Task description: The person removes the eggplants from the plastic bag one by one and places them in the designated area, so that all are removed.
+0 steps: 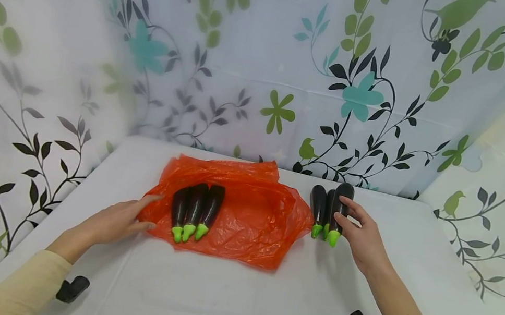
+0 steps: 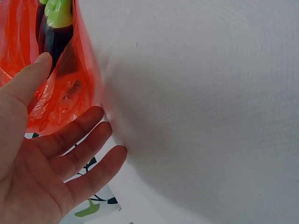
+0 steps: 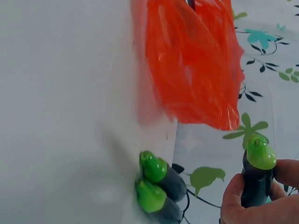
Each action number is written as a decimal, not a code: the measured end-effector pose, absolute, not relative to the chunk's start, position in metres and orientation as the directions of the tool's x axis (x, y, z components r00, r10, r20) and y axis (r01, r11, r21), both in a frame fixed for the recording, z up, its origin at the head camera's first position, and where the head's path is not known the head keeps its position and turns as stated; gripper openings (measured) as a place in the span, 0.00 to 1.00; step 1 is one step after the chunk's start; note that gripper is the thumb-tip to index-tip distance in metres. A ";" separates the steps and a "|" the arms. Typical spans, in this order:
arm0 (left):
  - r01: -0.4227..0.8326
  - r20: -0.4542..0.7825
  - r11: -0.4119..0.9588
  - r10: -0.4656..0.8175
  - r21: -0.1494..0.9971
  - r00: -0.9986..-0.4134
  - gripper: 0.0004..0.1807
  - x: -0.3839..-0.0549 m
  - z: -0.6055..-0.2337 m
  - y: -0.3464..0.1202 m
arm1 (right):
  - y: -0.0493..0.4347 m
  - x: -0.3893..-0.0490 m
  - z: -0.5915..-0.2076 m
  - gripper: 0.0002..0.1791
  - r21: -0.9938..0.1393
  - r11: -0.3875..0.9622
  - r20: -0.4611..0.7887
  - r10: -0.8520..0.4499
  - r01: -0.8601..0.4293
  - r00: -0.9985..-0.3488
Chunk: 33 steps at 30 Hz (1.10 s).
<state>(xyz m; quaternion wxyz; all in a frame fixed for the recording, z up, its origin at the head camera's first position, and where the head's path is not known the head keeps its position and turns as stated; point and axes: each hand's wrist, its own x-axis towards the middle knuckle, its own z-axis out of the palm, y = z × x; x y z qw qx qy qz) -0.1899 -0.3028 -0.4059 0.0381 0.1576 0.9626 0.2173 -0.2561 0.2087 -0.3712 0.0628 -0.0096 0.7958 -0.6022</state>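
Black eggplant in right hand

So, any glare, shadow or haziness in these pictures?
Head view: glints on the orange-red plastic bag, and hazy printed leaves left of centre on the white floral curtain; left wrist view: a soft shadow on the white tabletop beside the left hand; right wrist view: highlights on the green cap of the dark eggplant in the right hand.

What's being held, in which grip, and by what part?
Right grip: one eggplant, held by its dark body rather than its green cap. Left grip: open at the red bag's left edge, no hold visible.
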 end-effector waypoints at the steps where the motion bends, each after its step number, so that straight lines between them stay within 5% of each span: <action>1: 0.286 -0.005 0.857 0.319 0.429 -0.948 0.36 -0.190 -0.406 -0.303 | 0.211 -0.258 -0.371 0.34 -0.958 0.280 -0.090 -0.092 0.061 -0.992; 33: 0.263 -0.026 0.859 0.305 0.439 -0.952 0.36 -0.191 -0.409 -0.305 | 0.270 -0.313 -0.398 0.35 -0.813 0.567 -0.192 -0.042 0.135 -0.981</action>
